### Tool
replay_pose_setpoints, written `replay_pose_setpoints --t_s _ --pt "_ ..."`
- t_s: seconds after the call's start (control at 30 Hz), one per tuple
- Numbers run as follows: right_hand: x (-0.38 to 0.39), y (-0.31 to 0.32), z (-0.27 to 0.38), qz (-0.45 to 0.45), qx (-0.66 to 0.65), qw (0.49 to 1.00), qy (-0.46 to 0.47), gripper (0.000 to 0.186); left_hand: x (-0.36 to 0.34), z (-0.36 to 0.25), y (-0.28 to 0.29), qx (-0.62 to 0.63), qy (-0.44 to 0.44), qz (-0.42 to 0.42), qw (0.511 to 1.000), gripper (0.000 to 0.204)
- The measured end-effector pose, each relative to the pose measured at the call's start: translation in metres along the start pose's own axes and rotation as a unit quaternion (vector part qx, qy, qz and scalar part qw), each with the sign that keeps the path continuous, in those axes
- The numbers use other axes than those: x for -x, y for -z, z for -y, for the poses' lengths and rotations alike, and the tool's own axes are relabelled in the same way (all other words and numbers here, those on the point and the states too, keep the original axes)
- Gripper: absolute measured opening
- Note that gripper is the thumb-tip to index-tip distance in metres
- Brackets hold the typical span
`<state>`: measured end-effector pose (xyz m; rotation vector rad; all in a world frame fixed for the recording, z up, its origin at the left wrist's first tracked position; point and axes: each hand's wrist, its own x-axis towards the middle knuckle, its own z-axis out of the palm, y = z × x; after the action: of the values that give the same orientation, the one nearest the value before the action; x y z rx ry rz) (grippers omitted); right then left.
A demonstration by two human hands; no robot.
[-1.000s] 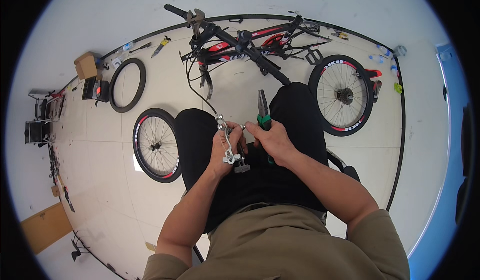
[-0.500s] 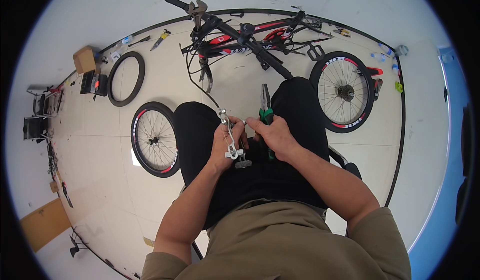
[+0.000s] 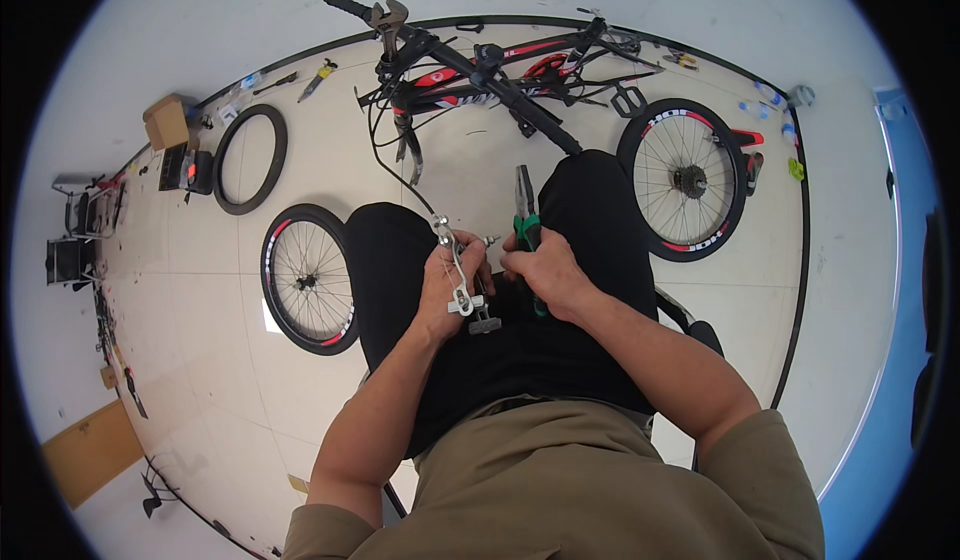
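Over my lap, my left hand (image 3: pixel 437 290) is closed around a silver bicycle brake arm (image 3: pixel 460 285). A grey block-shaped brake pad (image 3: pixel 485 326) sticks out below the fingers. Black cable (image 3: pixel 412 188) runs from the arm's upper end up to the bike. A small threaded bolt (image 3: pixel 491 241) points right from the arm, beside my left fingertips. My right hand (image 3: pixel 556 278) grips pliers with green and black handles (image 3: pixel 528 230), their jaws pointing up and away. Its thumb is near the bolt, with a small gap between them.
Ahead lies a black and red bicycle frame (image 3: pixel 520 55), with an adjustable wrench (image 3: pixel 389 22) by its handlebar (image 3: pixel 480 75). Wheels stand or lie at left (image 3: pixel 310 280) and right (image 3: pixel 690 180). A loose tyre (image 3: pixel 250 160) and a cardboard box (image 3: pixel 171 120) are at far left.
My right thumb and fingers have drawn back from the bolt's end, which now shows plainly. The pliers have tilted slightly left, still in the right hand. My left hand keeps its hold.
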<state>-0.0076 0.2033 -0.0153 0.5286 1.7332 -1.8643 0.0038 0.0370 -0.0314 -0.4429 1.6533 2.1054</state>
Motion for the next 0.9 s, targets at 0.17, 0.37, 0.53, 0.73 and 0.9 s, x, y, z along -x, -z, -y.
replay_pose_setpoints --t_s 0.17,0.37,0.53,0.73,0.9 --pt "-0.006 0.000 -0.007 0.002 -0.020 1.000 -0.010 0.020 -0.001 0.001 0.005 -0.016 0.013 0.026 0.999 0.023" --pt "-0.005 0.002 -0.008 0.009 -0.059 0.998 0.006 0.021 -0.002 0.000 0.006 -0.019 0.020 0.023 0.999 0.023" --pt "-0.002 0.000 0.000 0.004 -0.050 0.999 -0.011 0.025 0.000 -0.001 0.001 0.015 0.004 0.008 1.000 0.017" --pt "-0.008 0.005 -0.017 -0.007 -0.029 0.999 0.011 0.026 -0.002 -0.001 0.005 0.022 0.015 0.033 0.999 0.022" --pt "-0.006 0.004 -0.009 0.008 -0.085 0.996 0.007 0.025 -0.003 0.004 0.004 0.037 -0.001 0.023 0.999 0.017"
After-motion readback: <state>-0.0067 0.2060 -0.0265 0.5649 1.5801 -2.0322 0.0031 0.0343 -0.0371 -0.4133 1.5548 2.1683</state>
